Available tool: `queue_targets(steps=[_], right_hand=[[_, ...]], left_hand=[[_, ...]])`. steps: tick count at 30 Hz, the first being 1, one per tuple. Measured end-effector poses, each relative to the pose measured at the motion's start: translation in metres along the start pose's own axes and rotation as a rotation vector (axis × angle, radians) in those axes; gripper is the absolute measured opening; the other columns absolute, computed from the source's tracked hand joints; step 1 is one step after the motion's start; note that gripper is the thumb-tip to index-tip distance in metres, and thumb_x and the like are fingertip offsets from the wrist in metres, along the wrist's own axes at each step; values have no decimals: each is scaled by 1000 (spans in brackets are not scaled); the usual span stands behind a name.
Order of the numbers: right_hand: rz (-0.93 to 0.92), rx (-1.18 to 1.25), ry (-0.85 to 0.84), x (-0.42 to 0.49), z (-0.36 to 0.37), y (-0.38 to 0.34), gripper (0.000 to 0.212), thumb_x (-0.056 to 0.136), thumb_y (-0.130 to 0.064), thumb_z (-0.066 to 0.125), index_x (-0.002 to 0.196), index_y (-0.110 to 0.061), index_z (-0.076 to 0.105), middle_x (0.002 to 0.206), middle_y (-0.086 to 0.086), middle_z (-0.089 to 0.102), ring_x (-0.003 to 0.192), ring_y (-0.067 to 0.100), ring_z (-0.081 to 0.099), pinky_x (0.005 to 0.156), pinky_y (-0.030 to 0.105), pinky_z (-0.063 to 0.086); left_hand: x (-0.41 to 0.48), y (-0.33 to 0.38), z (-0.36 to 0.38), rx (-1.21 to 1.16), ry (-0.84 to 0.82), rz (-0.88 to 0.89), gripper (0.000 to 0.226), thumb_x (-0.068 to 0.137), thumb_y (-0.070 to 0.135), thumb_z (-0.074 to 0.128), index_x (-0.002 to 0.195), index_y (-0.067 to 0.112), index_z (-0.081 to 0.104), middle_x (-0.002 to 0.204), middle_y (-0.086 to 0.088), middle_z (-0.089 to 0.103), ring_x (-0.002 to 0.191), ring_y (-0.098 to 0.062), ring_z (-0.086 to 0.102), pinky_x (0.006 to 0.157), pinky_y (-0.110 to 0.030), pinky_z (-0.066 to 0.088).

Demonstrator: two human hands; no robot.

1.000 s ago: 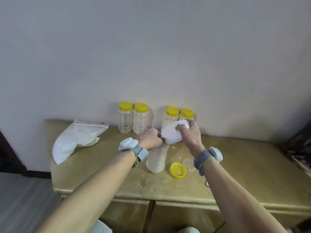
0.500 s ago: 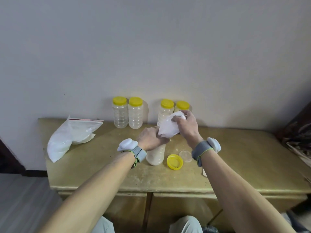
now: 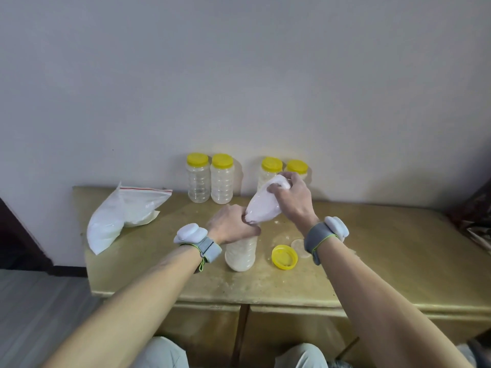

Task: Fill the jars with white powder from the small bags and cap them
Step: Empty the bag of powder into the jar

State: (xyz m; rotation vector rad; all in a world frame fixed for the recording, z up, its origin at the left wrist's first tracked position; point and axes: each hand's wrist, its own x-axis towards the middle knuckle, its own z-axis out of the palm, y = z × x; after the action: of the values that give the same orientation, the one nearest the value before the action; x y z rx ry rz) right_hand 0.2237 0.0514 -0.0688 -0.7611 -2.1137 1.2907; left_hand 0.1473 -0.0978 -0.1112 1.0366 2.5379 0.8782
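Powder shows white inside the open jar [image 3: 241, 252], which stands on the table [image 3: 372, 261] right under the left hand [image 3: 233, 227]. That hand is curled round the top of the jar and pinches the low tip of the small bag [image 3: 263, 208] at the jar's mouth. Just right of the jar lies its yellow cap [image 3: 284, 257], upside down, with a clear round disc [image 3: 299, 245] beside it. Up and right of the left hand, the right hand [image 3: 292, 200] squeezes the fat top end of the bag, which leans down toward the jar.

I think this is the pouring step. The mouth is hidden, so I cannot tell how full the jar is. Next the bag must be emptied and put aside. Then the cap must be picked up and twisted on.

Behind both hands, four capped jars [image 3: 221, 179] stand by the wall [image 3: 239, 75]. Far left of the grip lies a big bag [image 3: 125, 216] of powder.
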Motion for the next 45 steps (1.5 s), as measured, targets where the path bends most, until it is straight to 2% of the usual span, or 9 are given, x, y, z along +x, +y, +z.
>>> queue_targets(steps=[7, 13, 16, 19, 23, 31, 35, 41, 45], right_hand=[[-110, -73, -15, -5, 6, -7, 42, 86, -28, 68, 125, -20, 56, 110, -1, 61, 101, 17, 56, 84, 26, 43], [-111, -170, 16, -2, 4, -4, 44, 86, -30, 64, 128, -20, 55, 122, 4, 58, 115, 22, 54, 97, 33, 45], [-105, -154, 13, -3, 5, -4, 43, 85, -29, 65, 127, -21, 56, 120, 4, 59, 113, 22, 55, 94, 32, 45], [-131, -173, 11, -4, 4, -4, 42, 86, -28, 65, 127, -20, 56, 119, 3, 58, 114, 21, 53, 92, 27, 42], [-151, -160, 67, -3, 3, -7, 41, 85, -27, 66, 124, -20, 59, 117, 2, 60, 115, 22, 53, 98, 32, 43], [-159, -169, 24, -3, 4, -9, 40, 83, -27, 67, 122, -21, 59, 114, 0, 61, 114, 23, 55, 100, 38, 45], [-156, -144, 65, -3, 3, -10, 35, 84, -26, 67, 118, -19, 61, 108, -2, 61, 110, 24, 57, 98, 39, 47], [-153, -153, 48, -6, 3, -6, 32, 83, -26, 68, 114, -20, 61, 105, 0, 62, 108, 23, 58, 96, 41, 49], [-153, -175, 24, -6, 0, -7, 33, 84, -26, 68, 116, -19, 61, 108, 1, 63, 109, 24, 58, 97, 40, 48]], left_hand=[[0, -3, 2, -4, 28, -6, 30, 67, 45, 81, 69, 23, 59, 75, 1, 67, 75, -21, 65, 59, -29, 45], [1, 1, -8, -23, -147, 22, 46, 61, 48, 69, 98, 22, 66, 102, 0, 69, 98, -24, 63, 87, -40, 54], [3, 3, -12, -40, -193, 1, 54, 62, 54, 59, 107, 25, 67, 109, 0, 68, 103, -23, 62, 93, -40, 52], [5, 3, -13, -55, -208, -30, 57, 62, 56, 60, 111, 27, 68, 112, 2, 69, 106, -22, 63, 96, -41, 52], [7, 3, -12, -69, -226, -33, 57, 64, 57, 60, 113, 29, 68, 114, 3, 69, 108, -21, 63, 97, -39, 51], [4, 4, -8, -91, -202, -46, 64, 66, 61, 57, 121, 29, 63, 121, 2, 67, 112, -22, 60, 101, -42, 48], [3, 3, -6, -163, -172, -55, 73, 60, 61, 65, 126, 37, 46, 124, 2, 63, 115, -25, 59, 101, -45, 47], [-2, 0, 6, -253, -16, -19, 56, 58, 57, 64, 110, 36, 57, 104, 10, 68, 101, -20, 63, 92, -44, 52], [-10, 3, 13, -273, 60, 12, 51, 63, 49, 62, 109, 27, 55, 99, 8, 65, 95, -21, 60, 77, -36, 49]])
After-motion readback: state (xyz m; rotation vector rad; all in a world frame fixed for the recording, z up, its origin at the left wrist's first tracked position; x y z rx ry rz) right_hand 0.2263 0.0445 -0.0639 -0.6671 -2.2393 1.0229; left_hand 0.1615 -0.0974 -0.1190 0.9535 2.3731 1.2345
